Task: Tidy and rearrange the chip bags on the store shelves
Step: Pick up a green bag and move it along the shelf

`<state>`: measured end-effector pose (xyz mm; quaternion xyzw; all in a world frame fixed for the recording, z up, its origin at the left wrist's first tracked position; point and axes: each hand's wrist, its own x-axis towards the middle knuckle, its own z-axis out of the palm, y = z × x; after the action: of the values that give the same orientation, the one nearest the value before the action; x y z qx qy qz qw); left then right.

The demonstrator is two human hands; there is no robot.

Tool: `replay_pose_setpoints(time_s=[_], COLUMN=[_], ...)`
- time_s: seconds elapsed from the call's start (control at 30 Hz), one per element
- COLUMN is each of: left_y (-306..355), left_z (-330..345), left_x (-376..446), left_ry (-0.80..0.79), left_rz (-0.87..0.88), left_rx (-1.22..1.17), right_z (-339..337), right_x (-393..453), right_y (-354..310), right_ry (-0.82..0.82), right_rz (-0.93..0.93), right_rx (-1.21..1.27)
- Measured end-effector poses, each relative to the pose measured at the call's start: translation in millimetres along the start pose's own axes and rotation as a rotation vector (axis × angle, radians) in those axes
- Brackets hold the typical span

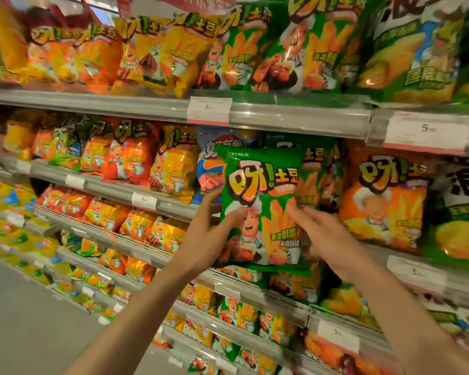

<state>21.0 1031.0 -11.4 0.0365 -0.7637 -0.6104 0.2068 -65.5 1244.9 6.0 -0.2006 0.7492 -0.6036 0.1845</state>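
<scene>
A green chip bag with a cartoon chef and fries is upright in front of the second shelf, at the centre of the view. My left hand grips its lower left edge, thumb on the front. My right hand rests against its lower right side, fingers spread across the front. Behind the bag stand more green bags of the same kind, partly hidden. A blue bag stands just left of it and an orange bag just right.
The top shelf carries orange, yellow and green bags. White price tags hang on the shelf rails. Lower shelves hold several smaller bags. Grey aisle floor lies at the lower left.
</scene>
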Motion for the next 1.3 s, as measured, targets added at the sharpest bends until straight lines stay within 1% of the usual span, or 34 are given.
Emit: replay_pose_setpoints(time_s=[0.13,0.27,0.33,0.4,0.53,0.67,0.73,0.8,0.83,0.97,1.1,1.17,1.3], left_y=[-11,-23,-28,-34,-46,-56,-60,-65,-67,-73,-79,-81,-82], left_z=[-33,-55,-64,-74,-97,-126,-141,-158,-168,-194,-215,-223,-234], left_x=[26,51,63,74,93,107,112,116,119,128,131,132,130], left_ry=[0.016,-0.009,-0.033,-0.081,-0.151,-0.156,-0.127,-0.079,-0.066,-0.049,-0.031,-0.042,-0.026], left_rz=[0.005,0.015,0.035,0.049,0.085,0.124,0.122,0.133,0.15,0.186,0.189,0.173,0.157], left_rx=[-0.013,-0.036,-0.061,-0.1,-0.111,-0.061,-0.059,-0.052,-0.046,-0.037,-0.015,-0.012,0.001], right_z=[28,50,63,77,105,128,134,138,140,147,146,144,145], right_x=[35,56,60,61,65,69,76,91,102,144,161,163,166], right_y=[-10,-20,-23,-23,-28,-37,-42,-46,-48,-46,-44,-44,-51], right_ry=[0.024,0.112,0.183,0.264,0.355,0.425,0.527,0.655,0.689,0.69,0.713,0.761,0.816], right_rz=[-0.034,-0.018,-0.009,0.005,-0.002,-0.001,-0.042,-0.045,-0.033,0.056,0.12,0.109,0.011], right_rx=[-0.066,-0.158,-0.183,-0.181,-0.157,-0.1,-0.076,-0.186,-0.246,-0.393,-0.35,-0.348,-0.305])
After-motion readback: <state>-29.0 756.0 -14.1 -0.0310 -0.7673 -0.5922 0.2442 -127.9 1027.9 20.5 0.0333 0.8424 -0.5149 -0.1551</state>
